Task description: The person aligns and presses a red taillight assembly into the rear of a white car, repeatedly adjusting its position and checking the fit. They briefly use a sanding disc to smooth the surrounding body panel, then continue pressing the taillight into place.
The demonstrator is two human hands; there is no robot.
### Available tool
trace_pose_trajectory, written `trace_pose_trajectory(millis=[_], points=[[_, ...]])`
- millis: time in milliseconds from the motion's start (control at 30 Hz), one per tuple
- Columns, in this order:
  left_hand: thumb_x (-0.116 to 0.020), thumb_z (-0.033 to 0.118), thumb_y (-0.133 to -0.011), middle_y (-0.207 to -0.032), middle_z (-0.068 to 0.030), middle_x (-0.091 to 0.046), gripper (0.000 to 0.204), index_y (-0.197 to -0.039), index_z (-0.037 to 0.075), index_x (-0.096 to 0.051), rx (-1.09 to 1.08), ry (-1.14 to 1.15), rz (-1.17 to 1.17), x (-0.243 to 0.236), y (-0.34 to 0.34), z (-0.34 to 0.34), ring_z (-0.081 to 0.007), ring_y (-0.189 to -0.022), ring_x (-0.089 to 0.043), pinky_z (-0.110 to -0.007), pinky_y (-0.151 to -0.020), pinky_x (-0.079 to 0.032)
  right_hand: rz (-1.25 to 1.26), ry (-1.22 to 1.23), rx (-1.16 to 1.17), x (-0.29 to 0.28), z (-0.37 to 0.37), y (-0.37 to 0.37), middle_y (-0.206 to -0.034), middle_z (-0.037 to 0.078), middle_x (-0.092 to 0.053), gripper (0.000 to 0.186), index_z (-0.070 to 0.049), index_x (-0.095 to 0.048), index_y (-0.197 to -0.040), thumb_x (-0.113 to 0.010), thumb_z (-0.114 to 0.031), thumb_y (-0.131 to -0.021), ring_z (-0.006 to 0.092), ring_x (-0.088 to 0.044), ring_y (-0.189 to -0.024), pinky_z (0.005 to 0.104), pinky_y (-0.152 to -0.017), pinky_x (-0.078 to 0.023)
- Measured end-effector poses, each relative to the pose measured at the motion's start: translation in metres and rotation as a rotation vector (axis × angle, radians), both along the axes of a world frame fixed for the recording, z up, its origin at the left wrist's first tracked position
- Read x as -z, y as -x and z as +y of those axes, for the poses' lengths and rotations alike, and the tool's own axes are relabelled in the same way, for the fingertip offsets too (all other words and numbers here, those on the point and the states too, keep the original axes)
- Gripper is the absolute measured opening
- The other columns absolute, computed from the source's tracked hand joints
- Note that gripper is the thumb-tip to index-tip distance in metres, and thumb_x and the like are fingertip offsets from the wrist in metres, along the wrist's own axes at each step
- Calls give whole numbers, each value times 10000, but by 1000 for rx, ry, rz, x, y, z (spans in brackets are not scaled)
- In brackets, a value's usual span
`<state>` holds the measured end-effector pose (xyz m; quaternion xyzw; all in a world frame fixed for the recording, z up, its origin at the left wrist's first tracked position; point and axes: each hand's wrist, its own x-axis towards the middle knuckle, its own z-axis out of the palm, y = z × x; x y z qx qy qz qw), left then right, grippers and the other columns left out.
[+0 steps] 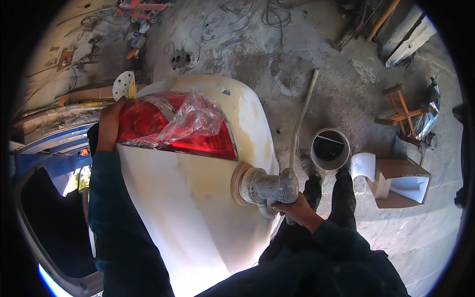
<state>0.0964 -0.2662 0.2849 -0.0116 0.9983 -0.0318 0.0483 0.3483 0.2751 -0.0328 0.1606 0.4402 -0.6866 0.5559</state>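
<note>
My right hand [299, 212] is wrapped round the grip of a dusty grey orbital sander [264, 187]. Its round pad lies against the off-white, patchy car body panel [198, 180], just below the corner of a red tail light [143, 121]. Crumpled clear plastic film [198, 116] covers part of that light. At the light's left edge, my left hand [111, 123] is closed, and a folded sanding disc [123, 85] with holes juts up from its fingers. The fingertips are partly hidden. A pale hose [308, 104] runs from near the sander across the floor.
A round bucket [330, 149] stands close to my feet. Right of it lies an open cardboard box [403, 183] with white padding. Farther off are a wooden stand [404, 115], loose cables [277, 17] and a red metal tool [141, 7]. The car's open lid [54, 232] is at left.
</note>
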Motion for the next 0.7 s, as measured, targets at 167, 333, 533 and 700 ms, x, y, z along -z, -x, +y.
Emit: trace_pose_trajectory(millis=[167, 333, 533, 700], points=[[-627, 123, -1073, -1161, -291, -798, 290, -1308, 63, -784, 72, -24, 36, -7, -6, 11, -460, -1097, -788, -471, -975, -619, 54, -112, 33, 15, 7, -3, -1122, 142, -841, 438, 59, -792, -1242, -967, -118, -882, 242, -811, -1003, 382, -889, -650], [-616, 110, -1066, -1171, -292, -792, 302, -1318, 77, -779, 139, 76, 98, 8, -8, -5, -481, -1098, -773, -508, -966, -619, 57, -175, 147, 33, 27, 9, -1005, 110, -820, 332, 43, -800, -1175, -928, -98, -902, 178, -759, -757, 372, -689, -602], [-596, 83, -1074, -1137, -296, -783, 324, -1344, 90, -775, 105, 181, 135, 4, -13, -14, -490, -1051, -756, -536, -925, -603, -42, -436, 392, 93, 80, 44, -793, 59, -709, 136, -20, -770, -958, -858, -115, -918, 183, -664, -602, 357, -543, -507], [-606, 73, -1075, -1176, -289, -791, 369, -1412, 65, -755, 77, 127, 108, 6, -13, -11, -465, -1086, -759, -495, -964, -604, -232, -386, 726, 178, 167, 59, -852, 46, -694, 119, -64, -729, -1015, -807, -142, -972, 184, -659, -682, 348, -616, -560]])
